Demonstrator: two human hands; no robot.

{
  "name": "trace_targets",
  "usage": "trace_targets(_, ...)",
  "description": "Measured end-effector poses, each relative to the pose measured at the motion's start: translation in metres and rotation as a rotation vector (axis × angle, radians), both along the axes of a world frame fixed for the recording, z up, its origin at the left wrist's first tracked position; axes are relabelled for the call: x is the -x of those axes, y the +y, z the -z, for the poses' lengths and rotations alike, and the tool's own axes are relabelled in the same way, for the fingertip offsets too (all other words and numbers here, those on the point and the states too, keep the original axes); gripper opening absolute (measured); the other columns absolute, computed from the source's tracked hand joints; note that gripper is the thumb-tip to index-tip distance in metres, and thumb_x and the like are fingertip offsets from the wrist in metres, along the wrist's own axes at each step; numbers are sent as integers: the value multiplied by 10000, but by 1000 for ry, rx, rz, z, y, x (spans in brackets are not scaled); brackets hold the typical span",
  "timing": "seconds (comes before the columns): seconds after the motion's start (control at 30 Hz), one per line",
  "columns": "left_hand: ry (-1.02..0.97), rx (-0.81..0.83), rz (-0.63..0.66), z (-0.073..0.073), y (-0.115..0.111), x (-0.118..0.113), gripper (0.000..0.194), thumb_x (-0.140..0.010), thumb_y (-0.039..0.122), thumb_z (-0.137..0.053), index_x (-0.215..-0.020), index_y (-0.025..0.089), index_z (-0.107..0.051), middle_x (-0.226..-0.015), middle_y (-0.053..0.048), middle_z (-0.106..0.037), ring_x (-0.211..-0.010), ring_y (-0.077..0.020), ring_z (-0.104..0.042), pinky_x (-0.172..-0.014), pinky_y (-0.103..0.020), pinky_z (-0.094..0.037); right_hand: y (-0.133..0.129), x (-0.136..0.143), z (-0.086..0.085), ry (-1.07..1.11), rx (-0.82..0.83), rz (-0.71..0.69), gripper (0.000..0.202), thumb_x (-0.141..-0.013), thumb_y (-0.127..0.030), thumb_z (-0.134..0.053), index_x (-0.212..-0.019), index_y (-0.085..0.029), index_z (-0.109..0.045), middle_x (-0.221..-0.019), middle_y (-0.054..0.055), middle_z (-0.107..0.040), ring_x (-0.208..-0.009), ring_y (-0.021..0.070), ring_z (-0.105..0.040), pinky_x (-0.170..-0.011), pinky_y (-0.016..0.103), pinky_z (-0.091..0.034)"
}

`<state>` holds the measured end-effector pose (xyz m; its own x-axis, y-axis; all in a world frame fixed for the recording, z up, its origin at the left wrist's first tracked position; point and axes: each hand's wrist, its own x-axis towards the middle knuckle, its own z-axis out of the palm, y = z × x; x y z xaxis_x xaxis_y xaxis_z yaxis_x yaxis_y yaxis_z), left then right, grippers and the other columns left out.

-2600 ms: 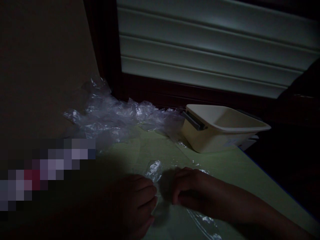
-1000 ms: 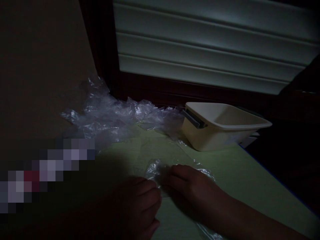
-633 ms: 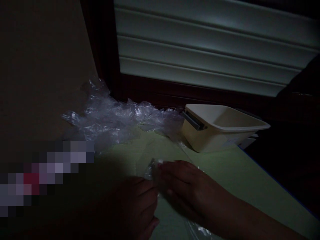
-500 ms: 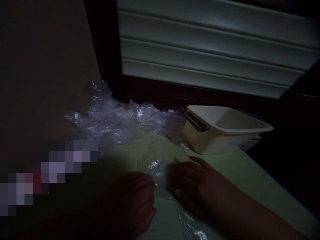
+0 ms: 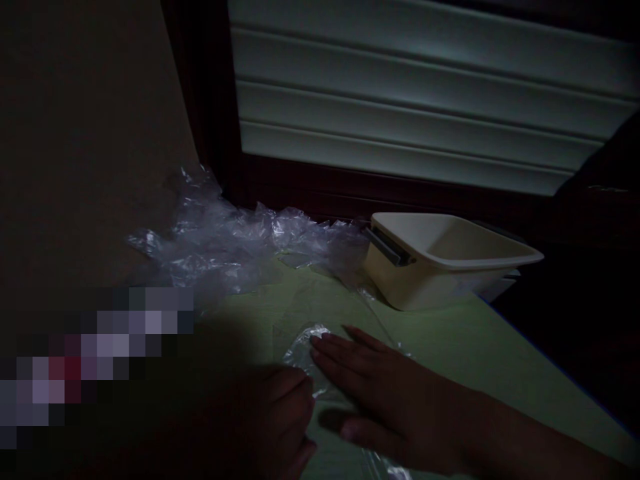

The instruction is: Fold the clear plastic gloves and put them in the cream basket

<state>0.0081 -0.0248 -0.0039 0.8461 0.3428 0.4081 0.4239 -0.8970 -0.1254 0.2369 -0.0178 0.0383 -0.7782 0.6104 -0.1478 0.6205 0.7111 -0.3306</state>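
Observation:
A clear plastic bag (image 5: 304, 348) lies on the green tabletop between my two hands, its creased part shining. Laid flat over the bag's right side is my right hand (image 5: 377, 387), fingers stretched out and thumb apart. My left hand (image 5: 285, 413) is curled closed at the near left edge of the bag, which runs in at its fingers; deep shadow covers much of this hand. Partly under my right hand, another piece of clear plastic (image 5: 385, 467) shows near the bottom of the view.
A heap of crumpled clear plastic bags (image 5: 220, 243) lies along the back left of the table (image 5: 430, 340). A cream plastic bin (image 5: 400, 283) with a dark handle stands at the back right, near the table's right edge. Behind is a slatted panel (image 5: 400, 87). The scene is dim.
My right hand has moved left onto the bag, its fingers straighter and flatter now. The left hand has dropped slightly and stays curled at the bag's edge.

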Motion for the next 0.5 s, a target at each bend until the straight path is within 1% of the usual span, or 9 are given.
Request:
trace_targets(0.07, 60, -1, 23, -2, 1, 1, 107, -855, 241, -640, -909, 150, -651, -964, -34, -695, -889, -197, -601, -759, -318, -499, 7, -8, 5, -8, -38, 18, 671, -966, -477, -391, -1469, -58, -244, -1523, 171, -212, -1419, 254, -191, -1151, 505, -132)
trace_targets(0.13, 90, -2, 33, -3, 1, 0, 106, -854, 245, -644, -893, 148, -652, -952, -32, -693, -890, -196, -603, -747, -316, -496, 12, -16, 9, -8, -72, 42, 654, -969, -464, -388, -1468, -63, -254, -1517, 184, -238, -1412, 271, -214, -1138, 538, -158)
trace_targets(0.27, 31, -24, -16, -1, 2, -3, 144, -848, 302, -663, -861, 160, -650, -909, -4, -697, -823, -167, -608, -728, -305, -490, 17, -25, 14, 16, -139, 81, 590, -977, -410, -395, -1462, -89, -294, -1508, 183, -296, -1404, 279, -244, -1124, 558, -197)
trace_targets(0.33, 7, -31, -36, 1, 2, -5, 136, -842, 303, -667, -853, 169, -650, -917, -4, -698, -828, -164, -609, -739, -304, -488, 16, -26, 12, 35, -189, 90, 538, -975, -369, -415, -1443, -113, -346, -1494, 168, -346, -1390, 276, -289, -1115, 552, -236)
trace_targets(0.4, -39, -42, -50, 1, 2, -6, 110, -855, 281, -643, -850, 171, -655, -933, -9, -699, -869, -166, -607, -774, -296, -487, 12, -27, 8, 73, -245, 91, 451, -972, -298, -429, -1394, -139, -430, -1452, 147, -429, -1351, 259, -369, -1104, 524, -285)
trace_targets(0.5, -151, -49, -68, 1, 3, -6, 116, -900, 214, -561, -879, 163, -663, -961, -5, -699, -946, -153, -593, -883, -257, -466, 8, -29, 2, 146, -290, 95, 330, -961, -198, -438, -1268, -172, -557, -1298, 109, -587, -1221, 213, -519, -1087, 462, -334)
